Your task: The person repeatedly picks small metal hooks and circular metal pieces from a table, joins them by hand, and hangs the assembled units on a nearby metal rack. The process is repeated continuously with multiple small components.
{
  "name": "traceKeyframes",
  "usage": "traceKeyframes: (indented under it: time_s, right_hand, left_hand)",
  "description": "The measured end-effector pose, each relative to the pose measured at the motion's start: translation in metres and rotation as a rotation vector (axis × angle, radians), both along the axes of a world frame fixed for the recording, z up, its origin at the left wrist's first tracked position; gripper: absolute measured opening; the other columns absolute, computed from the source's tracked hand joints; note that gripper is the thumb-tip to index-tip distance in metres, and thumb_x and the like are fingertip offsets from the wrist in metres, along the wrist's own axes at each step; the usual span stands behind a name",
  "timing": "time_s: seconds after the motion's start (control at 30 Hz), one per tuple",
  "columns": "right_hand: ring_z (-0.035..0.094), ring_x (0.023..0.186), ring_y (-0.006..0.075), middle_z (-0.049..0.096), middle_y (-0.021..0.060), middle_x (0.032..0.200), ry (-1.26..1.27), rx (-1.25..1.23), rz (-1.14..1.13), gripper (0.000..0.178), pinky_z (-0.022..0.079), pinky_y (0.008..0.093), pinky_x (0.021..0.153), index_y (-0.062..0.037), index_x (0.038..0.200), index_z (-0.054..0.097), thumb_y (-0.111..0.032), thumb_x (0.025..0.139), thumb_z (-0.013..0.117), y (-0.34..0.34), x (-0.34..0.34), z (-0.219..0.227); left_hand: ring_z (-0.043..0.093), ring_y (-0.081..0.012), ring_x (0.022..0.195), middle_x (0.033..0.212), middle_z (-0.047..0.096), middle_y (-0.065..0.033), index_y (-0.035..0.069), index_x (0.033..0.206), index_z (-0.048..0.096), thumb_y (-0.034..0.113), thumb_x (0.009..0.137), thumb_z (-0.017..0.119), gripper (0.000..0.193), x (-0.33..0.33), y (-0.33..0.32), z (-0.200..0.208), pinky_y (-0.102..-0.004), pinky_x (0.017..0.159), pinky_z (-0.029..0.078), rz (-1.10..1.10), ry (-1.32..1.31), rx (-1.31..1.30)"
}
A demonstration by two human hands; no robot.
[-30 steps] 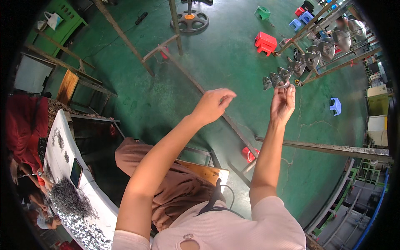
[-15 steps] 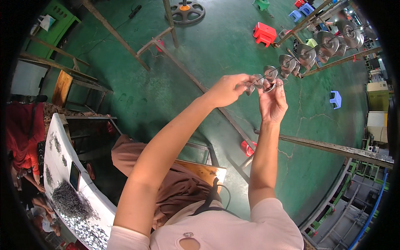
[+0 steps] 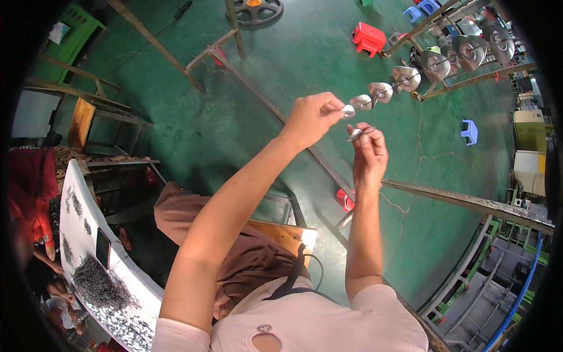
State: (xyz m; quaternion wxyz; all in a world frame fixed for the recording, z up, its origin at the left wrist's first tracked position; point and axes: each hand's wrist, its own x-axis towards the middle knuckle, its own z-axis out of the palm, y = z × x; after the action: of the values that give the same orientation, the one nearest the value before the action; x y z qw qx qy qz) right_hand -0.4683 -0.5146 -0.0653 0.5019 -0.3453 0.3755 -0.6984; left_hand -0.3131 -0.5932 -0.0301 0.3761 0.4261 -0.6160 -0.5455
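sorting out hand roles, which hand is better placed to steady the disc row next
Probably the left: the left hand is already at the near end of the disc row, pinching the end disc. The right hand is lower, apart from the row, occupied with a separate disc.

White table (image 3: 84, 242): dark heap (image 3: 99, 284), silvery pieces (image 3: 120, 326).

Head-worn fisheye, facing down, hands (image 3: 311, 122) (image 3: 370, 155) near; edges somewhat unclear.

Pale pink ribbed top (image 3: 328, 322), short sleeves (image 3: 384, 305), round button (image 3: 264, 328) above a cut-out (image 3: 267, 342), brown trousers (image 3: 258, 264)
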Motion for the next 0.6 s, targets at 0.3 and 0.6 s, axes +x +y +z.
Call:
traceKeyframes:
  time_s: [0.3, 0.6]
  right_hand:
    - [0.054, 0.102, 0.0128, 0.056, 0.0038, 0.113, 0.196, -0.003, -0.153, 0.005, 0.043, 0.0291, 0.093, -0.0041, 0.095, 0.062, -0.002, 0.09, 0.062, -0.013, 0.024, -0.034]
    - [0.053, 0.101, 0.0125, 0.057, 0.0023, 0.108, 0.344, 0.107, -0.287, 0.004, 0.042, 0.0285, 0.094, -0.0038, 0.091, 0.063, -0.005, 0.088, 0.066, -0.015, 0.034, -0.035]
  left_hand:
    - [0.067, -0.0101, 0.08, 0.086, 0.071, -0.0037, 0.003, 0.094, 0.069, 0.009, 0.084, 0.067, 0.012, 0.0, 0.006, -0.002, -0.0258, 0.072, 0.052, 0.058, -0.02, -0.029]
    - [0.067, -0.0127, 0.082, 0.09, 0.071, -0.0054, 0.004, 0.098, 0.068, 0.011, 0.084, 0.067, 0.016, 0.002, 0.01, 0.0, -0.0269, 0.075, 0.053, 0.044, -0.052, -0.053]
